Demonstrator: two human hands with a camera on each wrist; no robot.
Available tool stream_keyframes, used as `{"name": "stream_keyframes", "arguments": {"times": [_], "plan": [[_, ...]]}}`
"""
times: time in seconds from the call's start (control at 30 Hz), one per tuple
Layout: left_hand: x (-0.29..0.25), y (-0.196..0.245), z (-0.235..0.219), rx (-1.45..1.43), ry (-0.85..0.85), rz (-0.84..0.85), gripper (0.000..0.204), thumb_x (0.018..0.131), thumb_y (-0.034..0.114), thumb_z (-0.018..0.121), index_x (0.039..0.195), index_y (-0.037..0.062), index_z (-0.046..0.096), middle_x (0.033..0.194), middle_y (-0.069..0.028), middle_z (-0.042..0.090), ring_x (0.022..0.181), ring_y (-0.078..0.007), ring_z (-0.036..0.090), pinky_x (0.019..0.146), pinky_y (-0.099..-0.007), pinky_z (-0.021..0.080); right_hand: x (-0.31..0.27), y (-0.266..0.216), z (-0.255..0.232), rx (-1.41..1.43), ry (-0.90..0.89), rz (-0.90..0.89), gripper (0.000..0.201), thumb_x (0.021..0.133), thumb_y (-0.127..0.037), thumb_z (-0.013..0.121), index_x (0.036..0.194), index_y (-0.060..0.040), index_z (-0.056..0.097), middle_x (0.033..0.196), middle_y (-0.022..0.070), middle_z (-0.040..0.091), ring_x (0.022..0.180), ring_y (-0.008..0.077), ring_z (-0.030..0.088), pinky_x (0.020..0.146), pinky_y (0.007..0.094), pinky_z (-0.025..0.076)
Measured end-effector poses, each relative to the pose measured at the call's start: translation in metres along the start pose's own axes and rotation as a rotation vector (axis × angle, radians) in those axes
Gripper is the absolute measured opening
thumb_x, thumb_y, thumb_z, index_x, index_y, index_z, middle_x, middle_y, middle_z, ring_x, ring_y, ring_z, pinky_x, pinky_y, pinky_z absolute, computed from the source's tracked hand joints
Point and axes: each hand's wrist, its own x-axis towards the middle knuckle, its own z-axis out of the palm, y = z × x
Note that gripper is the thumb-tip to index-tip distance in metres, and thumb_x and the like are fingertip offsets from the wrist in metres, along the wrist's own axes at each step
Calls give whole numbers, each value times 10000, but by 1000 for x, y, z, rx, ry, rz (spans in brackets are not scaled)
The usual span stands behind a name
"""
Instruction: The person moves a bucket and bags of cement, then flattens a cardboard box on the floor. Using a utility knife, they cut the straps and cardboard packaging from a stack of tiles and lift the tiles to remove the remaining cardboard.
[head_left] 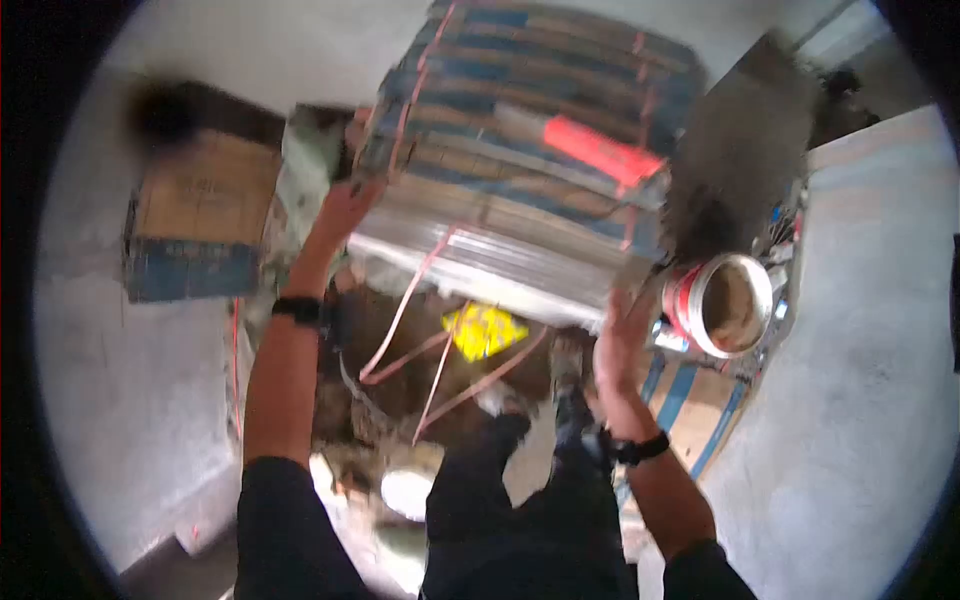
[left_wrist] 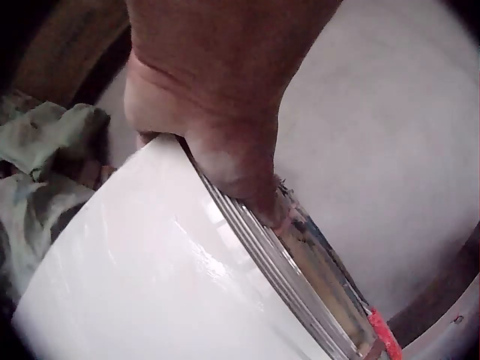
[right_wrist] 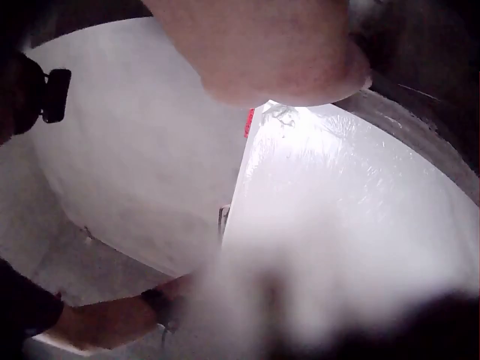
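Note:
A stack of thin panels with a glossy white face [left_wrist: 150,255] is held between both hands, in front of a strapped pile of flat cardboard packs [head_left: 540,60]. My left hand [head_left: 350,205] grips its left end; in the left wrist view the hand [left_wrist: 217,112] bends over the edges. At the right end, my right hand [head_left: 622,345] holds the corner, fingers pointing up in the head view. In the right wrist view this hand [right_wrist: 270,52] covers the top of the white face [right_wrist: 337,165], and its fingertips are hidden. Loose pink straps [head_left: 405,320] hang below the stack.
A red and white bucket [head_left: 683,305] stands right of the pile. A bright red object [head_left: 600,150] lies on the packs. A yellow packet [head_left: 485,332] is on the floor by the feet. Cardboard boxes [head_left: 205,190] stand at left, and a pale wall [head_left: 860,330] rises at right.

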Motion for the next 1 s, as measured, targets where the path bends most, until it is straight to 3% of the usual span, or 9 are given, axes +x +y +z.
{"name": "stream_keyframes", "arguments": {"times": [0.4,0.43,0.5,0.53,0.6,0.7,0.77,0.87,1.0], "plan": [[2,-13,-4,55,-36,26,637,832,564,591,988,-49,662,909,-188,683,895,-232,662,758,-369,492,11,48,23,-32,279,-291,519,981,-354,419,1315,43,411,1309,191,472,1205,302,446,1046,366,301],[-5,-31,-5,40,-27,8,637,832,564,591,988,-49,662,909,-188,683,895,-232,662,758,-369,492,16,61,14,-142,281,-292,501,982,-347,410,1302,37,430,1308,180,479,1205,295,450,1048,371,308],[-20,-76,-1,-941,163,-46,609,929,573,429,1157,42,622,997,-107,676,850,-188,621,755,-356,474,21,67,8,-151,285,-228,470,976,-329,388,1280,23,460,1290,161,495,1201,277,460,1047,373,323],[-32,-119,-2,-1067,193,-90,629,952,571,366,1236,44,558,1107,-98,650,941,-176,623,789,-325,476,20,58,12,-47,292,-162,459,970,-318,375,1271,15,472,1272,151,506,1196,267,465,1043,371,332],[-87,-180,1,-962,324,-279,632,939,558,435,1214,3,563,1078,-96,656,956,-175,631,792,-299,481,24,55,15,75,258,-133,450,959,-310,364,1262,0,483,1244,133,519,1171,253,485,1029,371,353],[-154,-289,53,-822,189,-678,531,936,485,507,1128,0,606,955,-43,643,838,-125,580,723,-277,458,19,40,21,234,287,-74,463,949,-346,379,1262,-21,481,1229,117,524,1122,256,516,1000,385,379],[-174,-296,65,-882,234,-667,494,941,459,509,1037,-4,649,842,1,630,708,-81,527,632,-266,432,21,36,20,346,233,-20,529,942,-372,414,1337,-19,411,1353,160,422,1215,297,456,1045,417,347],[-141,-288,52,-735,169,-350,522,922,419,573,1232,0,562,1121,-93,632,1061,-160,589,896,-289,460,20,35,23,410,227,56,524,942,-445,413,1269,-41,475,1285,111,490,1168,259,469,1013,387,345],[-56,-130,-26,-817,215,77,466,932,367,563,1231,10,559,1039,-105,635,958,-162,578,853,-300,460,25,51,15,463,274,24,482,932,-385,478,1280,-52,473,1246,96,523,1149,246,494,1000,375,376]]}}
